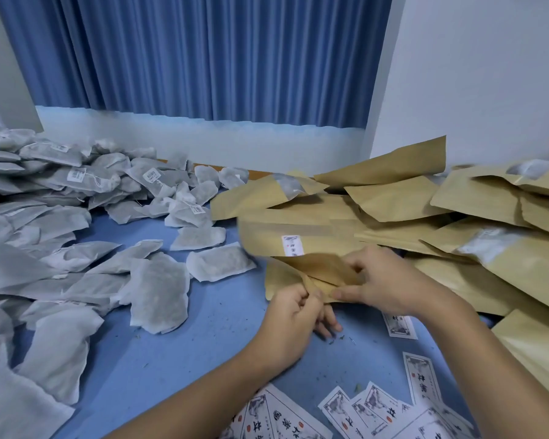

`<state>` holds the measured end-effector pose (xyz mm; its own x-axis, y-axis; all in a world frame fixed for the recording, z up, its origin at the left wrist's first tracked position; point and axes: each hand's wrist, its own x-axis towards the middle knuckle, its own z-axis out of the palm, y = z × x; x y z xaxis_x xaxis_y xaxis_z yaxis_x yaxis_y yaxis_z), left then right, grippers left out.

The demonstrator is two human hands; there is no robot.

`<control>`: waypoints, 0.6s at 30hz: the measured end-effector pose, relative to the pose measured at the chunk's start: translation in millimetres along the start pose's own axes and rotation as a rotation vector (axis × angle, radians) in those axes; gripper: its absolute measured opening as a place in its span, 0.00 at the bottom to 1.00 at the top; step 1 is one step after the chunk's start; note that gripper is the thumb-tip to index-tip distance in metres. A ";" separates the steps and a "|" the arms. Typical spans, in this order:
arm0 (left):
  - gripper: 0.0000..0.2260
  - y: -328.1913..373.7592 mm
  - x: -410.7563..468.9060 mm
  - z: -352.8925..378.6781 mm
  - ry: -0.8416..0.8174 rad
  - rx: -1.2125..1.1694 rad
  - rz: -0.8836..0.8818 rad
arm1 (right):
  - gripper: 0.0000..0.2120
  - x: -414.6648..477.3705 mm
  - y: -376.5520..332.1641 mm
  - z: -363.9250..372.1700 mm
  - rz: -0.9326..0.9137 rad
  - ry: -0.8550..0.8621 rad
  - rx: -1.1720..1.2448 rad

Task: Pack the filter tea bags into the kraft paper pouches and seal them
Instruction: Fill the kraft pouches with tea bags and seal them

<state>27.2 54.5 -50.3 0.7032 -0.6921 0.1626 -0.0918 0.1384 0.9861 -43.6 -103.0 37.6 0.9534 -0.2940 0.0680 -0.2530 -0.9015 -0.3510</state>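
The kraft pouch (320, 267) lies at the near edge of the pouch pile (457, 213), its long axis running away from the person and its mouth end towards them, blurred at the far end. The left hand (293, 312) pinches the mouth's left corner; the right hand (390, 283) grips its right side, thumb on top. The nearest tea bag (219, 264) lies flat on the blue table (171, 359), just left of the pouch and nearer the left hand, which I judge best placed to fetch it.
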 end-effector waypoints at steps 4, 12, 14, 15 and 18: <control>0.16 12.0 1.6 -10.3 0.411 0.276 0.200 | 0.11 1.9 -9.1 6.0 0.080 0.335 -0.270; 0.13 71.7 -3.0 -16.7 0.106 1.622 0.568 | 0.16 -4.0 -28.0 -5.5 0.089 0.330 -0.496; 0.12 73.4 0.5 -5.8 -0.047 1.774 0.304 | 0.15 -6.7 -29.2 -3.8 0.109 0.357 -0.465; 0.11 74.8 6.7 0.4 -0.081 1.746 0.254 | 0.13 -7.0 -30.0 -1.9 0.115 0.364 -0.450; 0.12 81.0 45.6 17.6 -0.150 1.651 0.200 | 0.09 -6.6 -34.7 -0.4 0.089 0.380 -0.435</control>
<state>39.5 21.7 37.6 0.5291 -0.8276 0.1875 -0.8296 -0.5510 -0.0909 -41.3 -69.9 49.8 0.8197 -0.3951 0.4146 -0.4500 -0.8922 0.0395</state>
